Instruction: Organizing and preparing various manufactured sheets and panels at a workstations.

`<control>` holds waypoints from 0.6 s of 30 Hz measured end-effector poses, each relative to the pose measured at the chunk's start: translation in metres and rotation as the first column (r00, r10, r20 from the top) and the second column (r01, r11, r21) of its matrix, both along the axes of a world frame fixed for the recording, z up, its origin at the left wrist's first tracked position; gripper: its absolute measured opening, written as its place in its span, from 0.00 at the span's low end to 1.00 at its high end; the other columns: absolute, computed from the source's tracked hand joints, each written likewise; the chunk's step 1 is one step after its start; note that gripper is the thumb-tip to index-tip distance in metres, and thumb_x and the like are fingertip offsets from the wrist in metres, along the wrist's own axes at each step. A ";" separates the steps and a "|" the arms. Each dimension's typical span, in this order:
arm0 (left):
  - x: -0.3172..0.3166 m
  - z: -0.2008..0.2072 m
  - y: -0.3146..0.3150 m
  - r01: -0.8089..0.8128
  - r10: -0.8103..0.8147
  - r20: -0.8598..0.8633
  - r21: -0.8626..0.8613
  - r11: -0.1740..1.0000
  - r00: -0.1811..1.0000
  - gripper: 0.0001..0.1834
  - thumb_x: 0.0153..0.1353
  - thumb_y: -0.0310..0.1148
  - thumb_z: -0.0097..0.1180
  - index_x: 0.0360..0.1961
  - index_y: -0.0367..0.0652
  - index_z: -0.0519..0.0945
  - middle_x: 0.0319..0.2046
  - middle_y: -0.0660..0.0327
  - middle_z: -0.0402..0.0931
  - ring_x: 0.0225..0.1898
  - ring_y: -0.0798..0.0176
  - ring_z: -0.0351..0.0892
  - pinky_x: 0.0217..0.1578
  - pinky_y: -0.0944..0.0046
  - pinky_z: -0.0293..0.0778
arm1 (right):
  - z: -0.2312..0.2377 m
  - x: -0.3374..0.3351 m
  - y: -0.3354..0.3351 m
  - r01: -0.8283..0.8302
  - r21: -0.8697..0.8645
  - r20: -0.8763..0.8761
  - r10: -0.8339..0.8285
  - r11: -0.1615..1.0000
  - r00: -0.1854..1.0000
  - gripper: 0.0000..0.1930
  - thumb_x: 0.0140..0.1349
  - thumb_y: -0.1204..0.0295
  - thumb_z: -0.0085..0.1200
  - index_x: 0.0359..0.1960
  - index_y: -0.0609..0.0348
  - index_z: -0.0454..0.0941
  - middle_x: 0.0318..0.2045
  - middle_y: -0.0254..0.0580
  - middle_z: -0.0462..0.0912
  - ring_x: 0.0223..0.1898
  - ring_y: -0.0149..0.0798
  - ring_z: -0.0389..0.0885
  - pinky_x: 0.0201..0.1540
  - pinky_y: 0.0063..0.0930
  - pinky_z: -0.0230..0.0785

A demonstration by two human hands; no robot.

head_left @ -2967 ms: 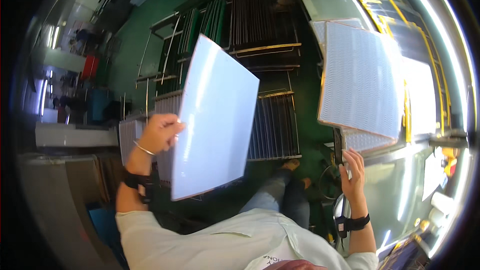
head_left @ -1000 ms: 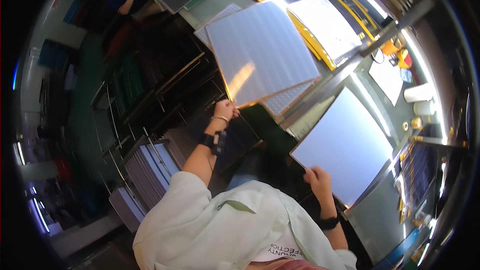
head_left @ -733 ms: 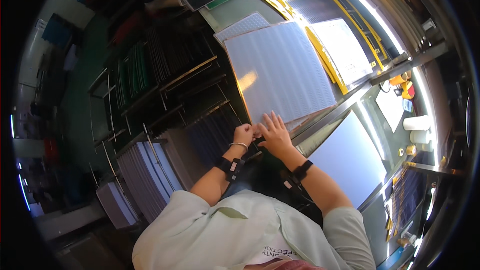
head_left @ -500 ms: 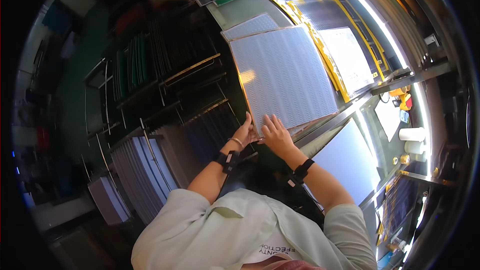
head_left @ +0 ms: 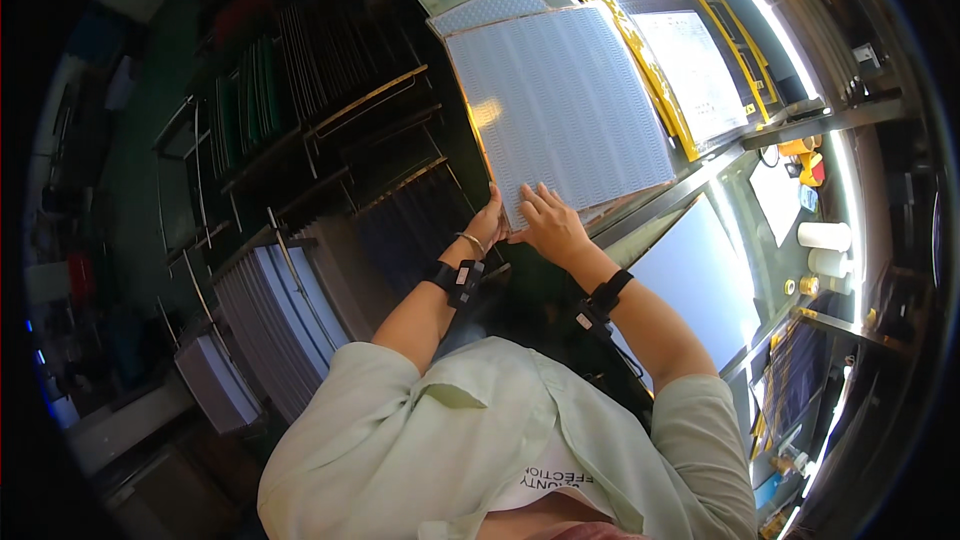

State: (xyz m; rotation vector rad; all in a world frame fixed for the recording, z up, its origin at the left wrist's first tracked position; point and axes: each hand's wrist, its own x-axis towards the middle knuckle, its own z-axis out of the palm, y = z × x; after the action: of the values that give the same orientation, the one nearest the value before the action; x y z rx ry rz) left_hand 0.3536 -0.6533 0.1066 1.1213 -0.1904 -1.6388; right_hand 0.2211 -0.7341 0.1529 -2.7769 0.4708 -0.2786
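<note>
A large grey patterned sheet [head_left: 560,110] lies flat on a stack ahead of me. My left hand [head_left: 489,228] grips its near left corner from the edge. My right hand [head_left: 548,224] rests flat on the sheet's near edge, fingers spread. A second plain white sheet [head_left: 695,275] lies on the metal bench to the right, below my right forearm, with no hand on it.
Slotted racks [head_left: 330,90] holding dark and green panels stand to the left. Grey panels [head_left: 270,320] are filed upright at lower left. Yellow-framed screens [head_left: 690,60] lie beyond the stack. White rolls [head_left: 825,248] and small orange parts [head_left: 800,155] sit on the bench at right.
My right hand let go of the white sheet, now lying on the bench, and joined my left hand at the grey sheet's near edge. The grey sheet has been lowered flat onto the stack.
</note>
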 end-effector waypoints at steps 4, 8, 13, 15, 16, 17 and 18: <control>0.005 -0.036 0.011 -0.047 0.045 -0.030 -0.057 0.997 0.999 0.35 0.62 0.58 0.23 0.58 0.41 0.59 0.53 0.58 0.64 0.52 0.63 0.67 0.47 0.65 0.70 | 0.005 0.002 -0.002 -0.106 -0.097 0.060 0.112 0.990 0.992 0.22 0.46 0.60 0.56 0.35 0.66 0.69 0.50 0.53 0.69 0.51 0.51 0.69 0.51 0.38 0.65; -0.006 -0.031 0.007 -0.034 0.033 -0.058 -0.014 0.999 0.998 0.35 0.61 0.59 0.23 0.55 0.41 0.62 0.49 0.56 0.68 0.49 0.62 0.69 0.44 0.62 0.70 | -0.003 -0.004 -0.001 -0.162 -0.209 -0.011 0.163 0.964 0.987 0.18 0.47 0.66 0.54 0.35 0.67 0.69 0.48 0.57 0.70 0.50 0.51 0.70 0.50 0.37 0.66; 0.003 -0.011 0.006 0.010 -0.008 -0.112 0.019 1.000 0.994 0.38 0.58 0.65 0.25 0.52 0.43 0.67 0.36 0.57 0.76 0.37 0.61 0.76 0.39 0.64 0.71 | -0.005 -0.007 -0.011 0.001 0.195 -0.081 0.015 0.981 0.997 0.09 0.52 0.72 0.48 0.32 0.65 0.71 0.42 0.56 0.73 0.37 0.50 0.77 0.35 0.37 0.70; 0.024 -0.010 0.002 -0.151 0.154 -0.057 0.061 0.987 0.986 0.36 0.55 0.65 0.34 0.48 0.44 0.70 0.33 0.59 0.77 0.34 0.62 0.77 0.36 0.63 0.72 | 0.030 -0.007 -0.018 0.166 0.310 0.003 -0.176 0.936 0.984 0.08 0.53 0.73 0.47 0.32 0.64 0.71 0.37 0.54 0.75 0.34 0.50 0.77 0.33 0.38 0.69; 0.034 -0.011 -0.004 -0.223 0.227 -0.034 0.081 0.971 0.973 0.35 0.54 0.66 0.38 0.46 0.45 0.71 0.32 0.59 0.77 0.33 0.62 0.77 0.34 0.62 0.73 | 0.044 -0.009 -0.025 0.307 0.448 0.053 -0.367 0.840 0.929 0.07 0.53 0.74 0.45 0.32 0.63 0.71 0.32 0.53 0.76 0.30 0.51 0.76 0.30 0.39 0.68; 0.048 -0.016 -0.012 -0.267 0.266 0.033 0.067 0.961 0.963 0.27 0.54 0.58 0.48 0.42 0.45 0.73 0.30 0.61 0.77 0.30 0.64 0.77 0.30 0.65 0.74 | 0.046 -0.011 -0.026 0.305 0.534 0.107 -0.420 0.789 0.901 0.06 0.54 0.75 0.44 0.32 0.60 0.71 0.23 0.51 0.75 0.26 0.54 0.75 0.29 0.40 0.67; 0.061 -0.021 -0.025 -0.291 0.290 0.058 0.004 0.957 0.955 0.21 0.53 0.53 0.55 0.35 0.46 0.76 0.27 0.62 0.76 0.28 0.67 0.77 0.27 0.70 0.72 | 0.048 -0.010 -0.029 0.309 0.528 0.114 -0.426 0.791 0.897 0.06 0.54 0.75 0.44 0.32 0.60 0.71 0.23 0.51 0.75 0.26 0.54 0.75 0.29 0.40 0.67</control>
State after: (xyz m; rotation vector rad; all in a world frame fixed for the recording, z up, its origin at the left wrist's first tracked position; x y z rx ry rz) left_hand 0.4145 -0.6779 0.0860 1.1474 -0.0480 -1.3490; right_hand 0.2115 -0.7628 0.2006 -2.0986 0.8909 -0.4816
